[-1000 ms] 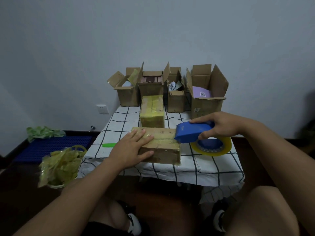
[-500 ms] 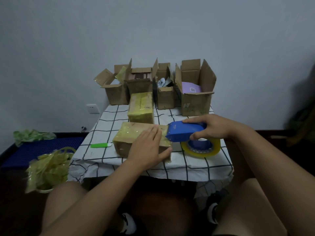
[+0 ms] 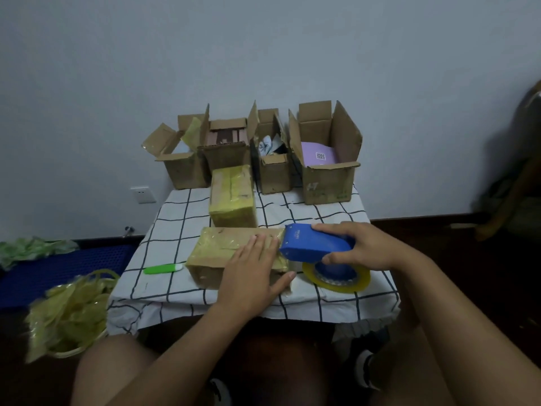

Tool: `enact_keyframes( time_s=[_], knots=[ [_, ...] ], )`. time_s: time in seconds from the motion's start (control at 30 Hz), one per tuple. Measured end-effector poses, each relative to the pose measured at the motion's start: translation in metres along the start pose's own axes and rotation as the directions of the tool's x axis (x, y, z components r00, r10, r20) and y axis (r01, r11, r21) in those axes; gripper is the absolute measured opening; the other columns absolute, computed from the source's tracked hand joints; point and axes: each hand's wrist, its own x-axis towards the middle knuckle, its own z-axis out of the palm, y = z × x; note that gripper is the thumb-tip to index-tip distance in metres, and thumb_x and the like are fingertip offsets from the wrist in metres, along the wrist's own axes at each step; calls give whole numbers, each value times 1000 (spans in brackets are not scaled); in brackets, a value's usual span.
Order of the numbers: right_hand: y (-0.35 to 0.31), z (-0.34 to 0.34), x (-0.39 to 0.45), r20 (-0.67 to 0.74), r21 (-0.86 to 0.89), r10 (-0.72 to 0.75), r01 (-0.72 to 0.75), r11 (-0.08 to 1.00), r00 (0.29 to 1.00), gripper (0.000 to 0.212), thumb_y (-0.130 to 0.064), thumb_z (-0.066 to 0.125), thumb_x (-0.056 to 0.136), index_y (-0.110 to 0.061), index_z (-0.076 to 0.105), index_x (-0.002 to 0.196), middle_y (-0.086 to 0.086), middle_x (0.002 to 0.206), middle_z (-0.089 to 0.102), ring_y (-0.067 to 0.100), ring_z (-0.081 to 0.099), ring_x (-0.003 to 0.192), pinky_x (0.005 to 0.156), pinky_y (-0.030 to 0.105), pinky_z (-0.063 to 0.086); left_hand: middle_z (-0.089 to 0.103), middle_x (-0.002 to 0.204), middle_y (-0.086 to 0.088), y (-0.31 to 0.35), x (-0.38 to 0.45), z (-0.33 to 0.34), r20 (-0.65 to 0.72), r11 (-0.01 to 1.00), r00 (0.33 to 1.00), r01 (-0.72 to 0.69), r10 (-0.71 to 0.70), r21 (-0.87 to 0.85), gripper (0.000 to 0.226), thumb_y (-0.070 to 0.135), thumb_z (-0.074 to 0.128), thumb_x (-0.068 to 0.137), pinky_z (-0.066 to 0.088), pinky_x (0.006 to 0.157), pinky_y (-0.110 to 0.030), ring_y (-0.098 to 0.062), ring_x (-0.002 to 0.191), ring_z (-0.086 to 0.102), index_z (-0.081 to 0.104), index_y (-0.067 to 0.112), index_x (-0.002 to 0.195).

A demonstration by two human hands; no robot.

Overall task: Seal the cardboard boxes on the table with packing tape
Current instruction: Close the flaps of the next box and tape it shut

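A flat cardboard box (image 3: 216,253) wrapped in yellowish tape lies near the table's front edge. My left hand (image 3: 251,271) presses flat on its right end, thumb against the front face. My right hand (image 3: 360,244) grips a blue tape dispenser (image 3: 313,243) whose nose meets the box's right end; its yellow tape roll (image 3: 336,278) hangs just above the cloth. A second taped box (image 3: 232,196) stands behind. Several open boxes line the back: far left (image 3: 181,168), second (image 3: 227,155), third (image 3: 273,171), large right one (image 3: 328,183).
The table (image 3: 322,212) wears a white cloth with a black grid. A green utility knife (image 3: 162,269) lies left of the front box. On the floor at left sit a basket of crumpled yellow tape (image 3: 70,315) and a blue mat (image 3: 58,262). My knees are below the front edge.
My left hand slid rightward along the box top to its right end. The dispenser stayed at that end. The camera view shifted to the right.
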Motion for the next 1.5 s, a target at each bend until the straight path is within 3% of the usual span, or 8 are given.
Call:
enact_keyframes(
  time_s=[0.2, 0.37, 0.57, 0.8, 0.9, 1.0, 1.3, 1.5],
  knots=[
    [1, 12, -6, -82, 16, 3, -2, 1000, 997, 63, -51, 73, 84, -73, 31, 126, -11, 113, 53, 8, 52, 101, 95, 34, 47, 4, 164, 12, -7, 2, 5, 6, 999, 999, -39, 39, 0, 85, 77, -4, 79, 10, 121, -39, -19, 151, 2, 6, 39, 155],
    [5, 10, -8, -62, -19, -7, 6, 1000, 998, 65, -53, 71, 84, -76, 27, 127, -11, 114, 53, 8, 52, 102, 94, 35, 47, 3, 162, 16, -7, 4, 7, 32, 999, 999, -37, 38, -17, 77, 76, 0, 82, 8, 120, -39, -18, 151, 2, 9, 46, 153],
    [4, -8, -7, -28, 37, -2, 3, 999, 1000, 65, -45, 77, 82, -66, 42, 133, -21, 121, 54, 6, 57, 104, 89, 24, 50, 2, 162, 18, -7, 2, 9, 59, 999, 998, -18, 20, -32, 73, 74, 7, 84, 10, 121, -42, -17, 151, 1, 13, 47, 152],
    [8, -27, -25, 32, 11, 45, -45, 999, 998, 62, -41, 75, 84, -67, 42, 130, -18, 120, 53, 11, 59, 102, 89, 27, 51, 2, 162, 19, -5, -1, 7, 47, 998, 999, -19, 22, -64, 73, 75, 2, 79, 9, 121, -41, -16, 151, 0, -2, 55, 149],
    [12, -36, -36, 47, -18, 77, -77, 997, 996, 62, -41, 75, 84, -70, 40, 125, -19, 118, 54, 11, 59, 100, 83, 23, 50, 3, 162, 19, -6, 0, 6, 47, 998, 998, -27, 30, -57, 73, 77, 2, 79, 10, 121, -41, -16, 151, 1, -2, 55, 149],
    [13, -40, -41, 61, -67, 109, -105, 992, 992, 62, -43, 75, 84, -70, 39, 128, -15, 119, 55, 11, 58, 100, 86, 25, 51, 3, 161, 20, -6, 0, 5, 44, 997, 998, -31, 34, -69, 74, 80, 2, 78, 9, 121, -41, -15, 151, 1, -1, 57, 148],
    [-20, -28, 3, 207, -376, 151, -64, 925, 967, 65, -49, 69, 86, -49, 42, 145, -4, 128, 52, 18, 53, 104, 92, 35, 47, 3, 162, 17, -6, 1, 3, 66, 997, 996, -49, 53, -66, 77, 86, -3, 71, 12, 121, -45, -17, 151, 0, -6, 61, 144],
    [-39, -26, 29, 247, -381, 173, -69, 922, 953, 61, -52, 72, 78, -49, 53, 136, -6, 124, 55, 18, 54, 103, 94, 38, 47, 6, 162, 16, -6, 2, 5, 53, 997, 997, -53, 56, -47, 74, 83, 3, 78, 12, 121, -44, -18, 151, 2, -3, 57, 148]
  ],
)
